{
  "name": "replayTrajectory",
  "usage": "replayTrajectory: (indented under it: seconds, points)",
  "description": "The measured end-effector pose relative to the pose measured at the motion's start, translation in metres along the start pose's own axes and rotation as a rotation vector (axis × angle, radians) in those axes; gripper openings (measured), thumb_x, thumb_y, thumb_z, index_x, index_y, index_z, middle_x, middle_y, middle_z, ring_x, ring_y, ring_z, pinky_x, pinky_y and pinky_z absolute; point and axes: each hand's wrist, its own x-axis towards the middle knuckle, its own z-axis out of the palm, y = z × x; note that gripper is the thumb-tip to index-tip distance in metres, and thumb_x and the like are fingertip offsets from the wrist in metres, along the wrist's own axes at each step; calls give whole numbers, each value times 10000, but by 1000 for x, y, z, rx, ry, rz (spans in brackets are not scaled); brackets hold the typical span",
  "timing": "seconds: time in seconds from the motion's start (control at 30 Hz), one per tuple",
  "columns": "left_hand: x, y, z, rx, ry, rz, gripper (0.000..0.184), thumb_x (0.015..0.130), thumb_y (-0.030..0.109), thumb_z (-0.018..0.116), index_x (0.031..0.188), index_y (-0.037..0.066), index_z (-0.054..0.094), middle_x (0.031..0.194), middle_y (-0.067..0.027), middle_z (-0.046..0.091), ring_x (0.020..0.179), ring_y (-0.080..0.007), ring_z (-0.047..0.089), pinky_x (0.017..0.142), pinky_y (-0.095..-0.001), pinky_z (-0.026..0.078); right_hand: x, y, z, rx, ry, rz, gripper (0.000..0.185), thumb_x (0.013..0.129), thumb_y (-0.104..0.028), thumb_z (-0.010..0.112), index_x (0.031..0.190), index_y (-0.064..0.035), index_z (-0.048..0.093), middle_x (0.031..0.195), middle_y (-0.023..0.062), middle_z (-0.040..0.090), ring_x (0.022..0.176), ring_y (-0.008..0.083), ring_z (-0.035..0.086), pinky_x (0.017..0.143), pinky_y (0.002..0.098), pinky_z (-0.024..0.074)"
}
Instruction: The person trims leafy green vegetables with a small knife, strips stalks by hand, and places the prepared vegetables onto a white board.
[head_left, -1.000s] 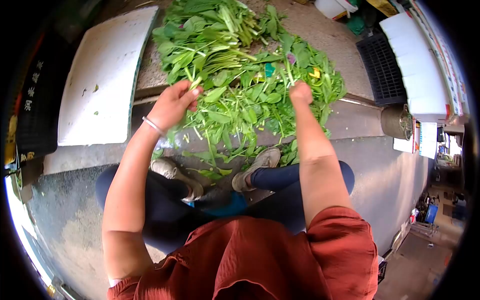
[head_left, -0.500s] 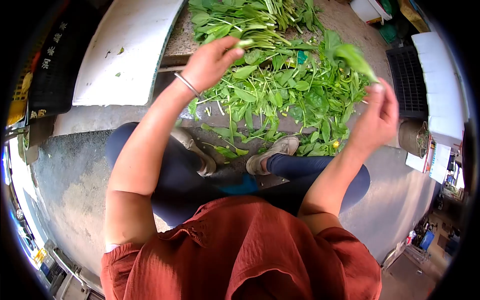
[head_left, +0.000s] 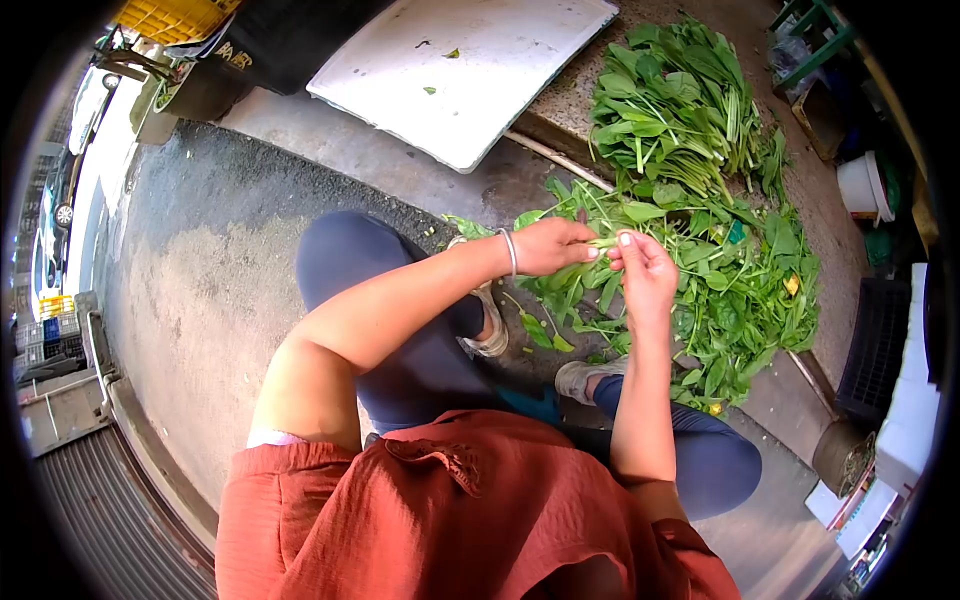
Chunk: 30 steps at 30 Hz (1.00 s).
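Observation:
My left hand [head_left: 555, 247], with a silver bangle [head_left: 509, 252] at its wrist, is closed on a leafy green's stem [head_left: 604, 242]. Meeting it from the right, my right hand [head_left: 647, 275] pinches the same stem between thumb and fingers. Both hands are over a loose heap of green leaves and stems [head_left: 735, 300] on the ground. Farther off lies a thick pile of leafy greens [head_left: 680, 100], its stems lined up toward the lower right. Where the leaf end of the held green lies is hard to tell against the heap.
A white foam board [head_left: 460, 80] lies beyond my left hand. My shoes [head_left: 580, 380] stand at the heap's near edge. To the right are a white bucket [head_left: 862, 188] and a black crate [head_left: 876, 335]. A yellow crate [head_left: 175, 18] is at the upper left.
My hands were far apart, the right one holding a leaf out to the side; now they meet at one stem. The view has turned left, shifting the greens rightward.

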Motion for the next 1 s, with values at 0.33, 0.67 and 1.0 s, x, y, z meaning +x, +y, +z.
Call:
replayTrajectory:
  seconds: [0.33, 0.67, 1.0]
  points:
    - [-87, -143, -77, 954, 102, -758, 329, 849, 304, 450, 1120, 123, 496, 1049, -153, 559, 963, -321, 548, 846, -445, 382, 12, 66, -37, -612, -49, 181, 427, 789, -316, 596, 1117, -48, 548, 850, 127, 642, 757, 236, 621, 682, 319, 472]
    - [-59, 9, -56, 329, -299, -370, 566, 833, 414, 521, 1193, -18, 453, 1118, -245, 523, 1041, -360, 511, 894, -352, 391, 126, 53, -197, -556, 778, 28, 227, 772, -221, 622, 913, -45, 636, 764, 85, 650, 689, 210, 611, 646, 313, 466]
    - [62, 48, -29, 747, -248, -22, 495, 798, 285, 556, 1202, 30, 427, 1032, -193, 562, 986, -348, 523, 848, -408, 415, 171, 43, -223, -991, 625, 465, 470, 645, -306, 713, 1032, -93, 553, 976, 125, 613, 936, 274, 579, 826, 360, 439]
